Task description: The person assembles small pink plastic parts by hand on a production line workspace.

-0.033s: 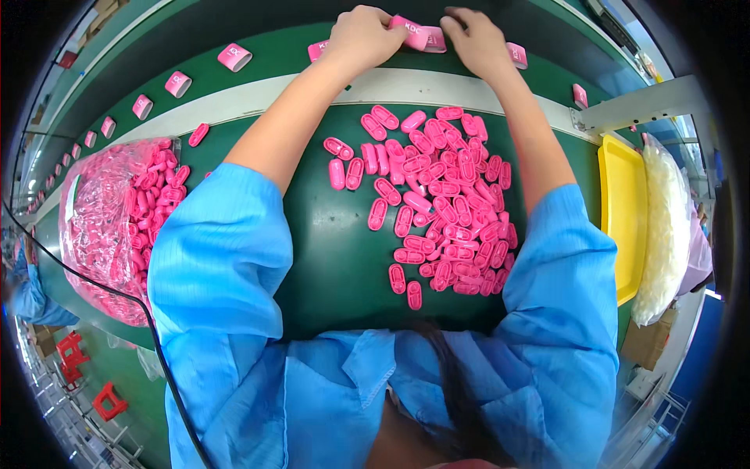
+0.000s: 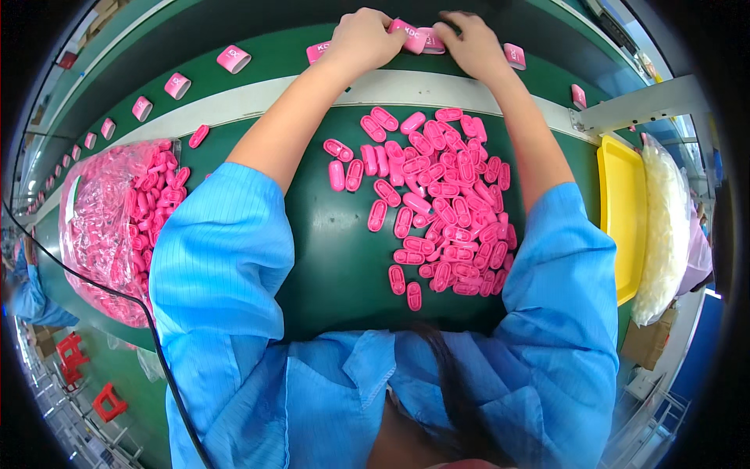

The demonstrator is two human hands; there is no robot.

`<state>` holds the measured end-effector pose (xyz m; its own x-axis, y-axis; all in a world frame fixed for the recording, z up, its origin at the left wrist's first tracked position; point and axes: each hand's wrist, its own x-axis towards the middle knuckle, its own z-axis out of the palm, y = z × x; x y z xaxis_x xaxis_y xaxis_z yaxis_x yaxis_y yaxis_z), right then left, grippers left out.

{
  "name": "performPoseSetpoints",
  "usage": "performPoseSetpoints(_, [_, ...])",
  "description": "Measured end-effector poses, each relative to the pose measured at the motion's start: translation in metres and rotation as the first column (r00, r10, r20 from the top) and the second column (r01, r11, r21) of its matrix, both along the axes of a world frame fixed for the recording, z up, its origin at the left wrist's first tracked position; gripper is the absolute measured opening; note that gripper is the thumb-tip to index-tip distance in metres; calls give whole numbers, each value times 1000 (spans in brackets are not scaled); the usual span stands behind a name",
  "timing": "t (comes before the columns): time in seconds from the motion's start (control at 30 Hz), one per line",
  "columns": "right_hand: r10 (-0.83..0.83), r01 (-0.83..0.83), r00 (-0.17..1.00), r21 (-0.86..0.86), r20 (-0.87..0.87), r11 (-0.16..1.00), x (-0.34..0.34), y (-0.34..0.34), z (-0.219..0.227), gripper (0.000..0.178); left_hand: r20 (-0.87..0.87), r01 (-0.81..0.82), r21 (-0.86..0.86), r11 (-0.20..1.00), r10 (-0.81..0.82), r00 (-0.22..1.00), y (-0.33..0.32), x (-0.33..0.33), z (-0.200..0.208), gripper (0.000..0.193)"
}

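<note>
At the far side, over the green belt, my left hand (image 2: 366, 37) pinches a pink flattened case (image 2: 408, 36) with white print. Another pink case (image 2: 432, 41) lies partly behind it. Close to that one is my right hand (image 2: 471, 45), thumb and fingers apart; whether the thumb touches the case is hard to tell. A third pink case (image 2: 317, 51) shows beside my left wrist, partly hidden. Between my forearms, a heap of pink oval shell pieces (image 2: 461, 203) covers the right part of the green work surface (image 2: 328, 258), some hollow side up.
A row of pink cases (image 2: 178, 85) runs along the belt (image 2: 269, 48), behind a pale rail (image 2: 234, 103). At left sits a clear bag (image 2: 101, 227) of pink pieces, crossed by a black cable (image 2: 94, 275). A yellow tray (image 2: 621, 219) and a white-filled bag (image 2: 662, 227) stand right.
My right hand has come slightly left and nearer the case behind the held one. The cases on the belt have shifted a little left. The heap looks the same.
</note>
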<state>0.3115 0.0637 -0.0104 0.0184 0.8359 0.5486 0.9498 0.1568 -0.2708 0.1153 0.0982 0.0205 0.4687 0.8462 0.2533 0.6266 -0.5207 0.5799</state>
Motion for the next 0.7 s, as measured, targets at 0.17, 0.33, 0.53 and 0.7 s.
performPoseSetpoints(0.17, [-115, 64, 984, -340, -132, 938, -18, -26, 19, 35, 37, 123, 330, 936, -143, 989, -21, -24, 2, 25])
performPoseSetpoints(0.33, [-147, 6, 791, -232, -594, 973, -24, -70, 34, 32, -151, 490, 237, 839, -467, 871, -77, -64, 8, 21])
performPoseSetpoints(0.53, [-11, -336, 446, -179, -895, 925, -25, -96, 35, 31, -182, 419, 32, 908, -407, 895, -77, -51, 13, 20])
performPoseSetpoints(0.7, [67, -421, 334, -85, -940, 903, -44, -108, 40, 28, 426, 322, -417, 850, -130, 895, -62, -29, 3, 28])
